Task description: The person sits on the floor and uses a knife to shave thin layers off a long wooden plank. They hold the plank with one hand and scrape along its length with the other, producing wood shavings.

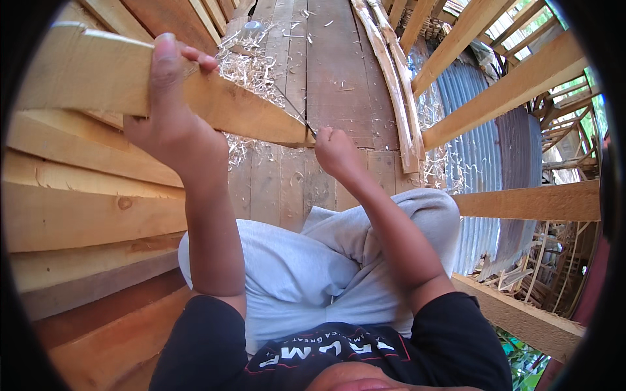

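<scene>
My left hand (179, 130) is wrapped round a pale wooden board (241, 107), thumb on the near face and fingertips showing over the upper edge. The board is wide at the left and tapers to a narrow end at the right. Closed in a fist, my right hand (336, 151) is at that narrow end. It grips a thin, dark, straight tool (293, 107) that slants up and left across the board's tip. Its handle is hidden in the fist, and I cannot tell its exact kind.
Curly wood shavings (251, 72) lie on the plank floor (336, 78) beyond the board. Stacked planks (98, 212) form the left side. Long rough strips (391, 85) lie to the right, before slanted posts (502, 91) and corrugated metal sheets (469, 124). My crossed legs (293, 260) are below.
</scene>
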A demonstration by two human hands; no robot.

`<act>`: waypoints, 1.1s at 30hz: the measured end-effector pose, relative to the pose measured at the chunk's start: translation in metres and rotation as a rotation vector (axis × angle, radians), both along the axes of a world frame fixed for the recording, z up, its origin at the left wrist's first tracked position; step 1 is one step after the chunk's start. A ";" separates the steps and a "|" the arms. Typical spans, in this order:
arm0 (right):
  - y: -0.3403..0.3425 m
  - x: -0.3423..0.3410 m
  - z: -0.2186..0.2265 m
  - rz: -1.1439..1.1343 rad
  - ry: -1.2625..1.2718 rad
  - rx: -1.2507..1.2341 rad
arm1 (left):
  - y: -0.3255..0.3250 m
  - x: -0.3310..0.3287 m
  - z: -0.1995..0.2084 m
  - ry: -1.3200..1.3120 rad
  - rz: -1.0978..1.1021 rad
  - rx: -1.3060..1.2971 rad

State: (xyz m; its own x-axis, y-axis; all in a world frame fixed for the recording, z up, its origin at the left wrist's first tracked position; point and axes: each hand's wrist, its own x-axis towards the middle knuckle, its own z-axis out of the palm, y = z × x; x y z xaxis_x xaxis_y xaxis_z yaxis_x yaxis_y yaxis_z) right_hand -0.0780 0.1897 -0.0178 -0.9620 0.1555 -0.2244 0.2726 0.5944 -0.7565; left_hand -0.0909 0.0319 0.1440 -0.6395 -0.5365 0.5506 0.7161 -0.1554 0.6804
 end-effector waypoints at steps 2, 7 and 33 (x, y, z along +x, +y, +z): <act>-0.004 0.004 0.021 0.039 -0.016 0.024 | -0.003 0.000 -0.001 0.025 -0.001 -0.011; -0.013 0.002 0.035 0.053 0.028 0.057 | -0.006 -0.002 -0.005 0.050 0.010 -0.023; 0.008 -0.004 -0.015 0.002 -0.045 0.044 | -0.005 0.002 -0.002 -0.004 -0.022 -0.089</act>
